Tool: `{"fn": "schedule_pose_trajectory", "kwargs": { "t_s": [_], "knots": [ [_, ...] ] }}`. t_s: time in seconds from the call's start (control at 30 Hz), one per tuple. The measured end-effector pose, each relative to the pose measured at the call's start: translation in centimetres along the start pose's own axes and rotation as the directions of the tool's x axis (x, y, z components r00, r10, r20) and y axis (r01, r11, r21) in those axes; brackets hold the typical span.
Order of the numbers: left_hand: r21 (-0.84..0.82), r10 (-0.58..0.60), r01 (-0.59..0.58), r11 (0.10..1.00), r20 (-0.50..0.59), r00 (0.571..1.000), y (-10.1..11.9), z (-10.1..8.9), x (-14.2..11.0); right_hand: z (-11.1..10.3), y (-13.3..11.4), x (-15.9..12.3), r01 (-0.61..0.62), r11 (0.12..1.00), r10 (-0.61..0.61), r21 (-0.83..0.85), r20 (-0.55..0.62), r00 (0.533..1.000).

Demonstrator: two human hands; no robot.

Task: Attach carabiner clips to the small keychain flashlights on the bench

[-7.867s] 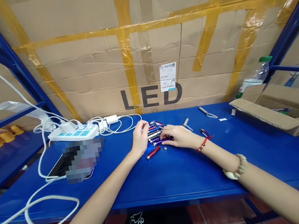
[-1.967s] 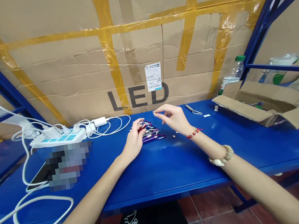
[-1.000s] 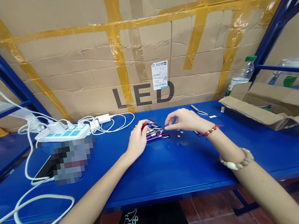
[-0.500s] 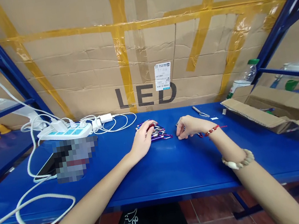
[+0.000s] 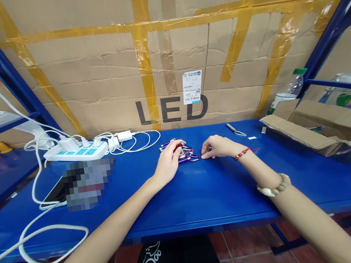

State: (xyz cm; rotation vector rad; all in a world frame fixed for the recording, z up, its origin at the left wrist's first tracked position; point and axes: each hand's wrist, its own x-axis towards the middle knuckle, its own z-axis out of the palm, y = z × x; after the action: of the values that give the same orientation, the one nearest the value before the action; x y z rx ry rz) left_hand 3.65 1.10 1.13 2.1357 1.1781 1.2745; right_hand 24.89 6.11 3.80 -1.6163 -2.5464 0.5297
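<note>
A small pile of shiny clip-on pieces [image 5: 185, 151], purple, blue and silver with carabiner-like ends, lies at the middle of the blue table. My left hand [image 5: 167, 161] curls over the left side of this heap, its fingers closed around a red metallic piece [image 5: 177, 146] that is mostly covered. On the pile's right edge, the thumb and fingertips of my right hand [image 5: 213, 147] pinch the end of a purple carabiner clip [image 5: 196, 159]. What lies beneath my left palm is hidden.
A white power strip [image 5: 79, 152] with plugs and looped cables stands at left, beside a dark device [image 5: 56, 190] and a blurred patch. At right are an open cardboard box [image 5: 317, 142], a bottle [image 5: 285, 91] and a grey-handled wire-loop tool [image 5: 235, 130]. A large carton [image 5: 104, 80] backs the table.
My right hand has moved left to the pile and now pinches at the purple clip's end. My left hand stays over the heap. The camera view has shifted slightly.
</note>
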Motion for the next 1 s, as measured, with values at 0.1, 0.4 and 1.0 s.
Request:
{"fn": "schedule_pose_trajectory", "kwargs": {
  "t_s": [0.1,0.4,1.0],
  "knots": [
    [-0.003,0.012,-0.012,1.000,-0.006,1.000,0.2,-0.1,0.0,0.2,0.3,0.2,-0.016,0.998,0.013,0.056,0.061,0.998],
    [-0.038,-0.013,0.014,0.999,0.005,1.000,0.2,0.1,0.0,0.3,0.4,0.3,0.073,0.993,-0.078,0.093,0.058,0.995],
    [0.068,0.052,-0.054,0.996,0.037,0.998,-0.9,0.5,-0.2,1.2,-4.1,-0.5,0.631,0.729,-0.390,0.265,-0.596,0.702]
  ]
}}
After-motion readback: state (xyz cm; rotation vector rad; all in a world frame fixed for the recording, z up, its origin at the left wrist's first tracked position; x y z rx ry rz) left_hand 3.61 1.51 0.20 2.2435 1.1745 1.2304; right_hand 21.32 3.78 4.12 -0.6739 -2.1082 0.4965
